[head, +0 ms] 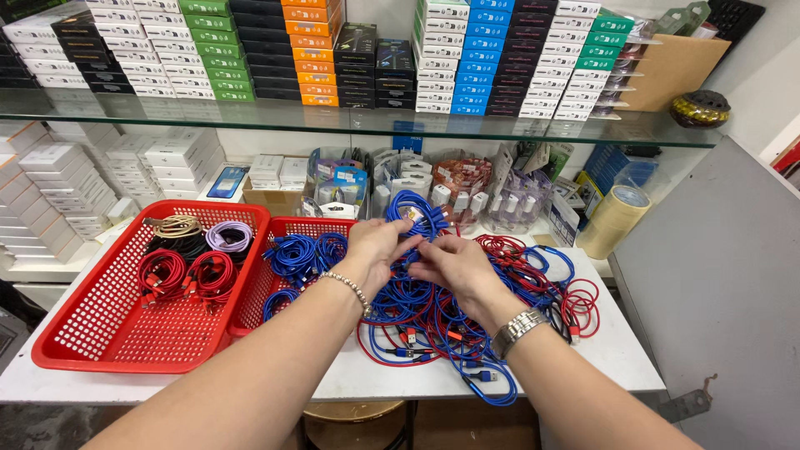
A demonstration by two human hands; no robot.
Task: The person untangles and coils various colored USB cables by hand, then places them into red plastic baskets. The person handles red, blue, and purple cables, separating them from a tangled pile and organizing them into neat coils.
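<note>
Bright even overhead light, soft shadows, sharp focus, wide-angle bending at edges, faint shelf glare

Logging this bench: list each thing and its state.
left hand: pinching the blue cable
right hand: gripping the blue cable
blue cable: looped, held up
cable pile: loose, tangled
big red basket: holds coiled cables
small red basket: holds blue coils

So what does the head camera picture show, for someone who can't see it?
Two bare hands, the left hand and the right hand, hold a coiled blue cable above a loose pile of blue and red cables on a white table. Beside them, two red baskets hold bundled cables, under a glass shelf of stacked boxes.
</note>
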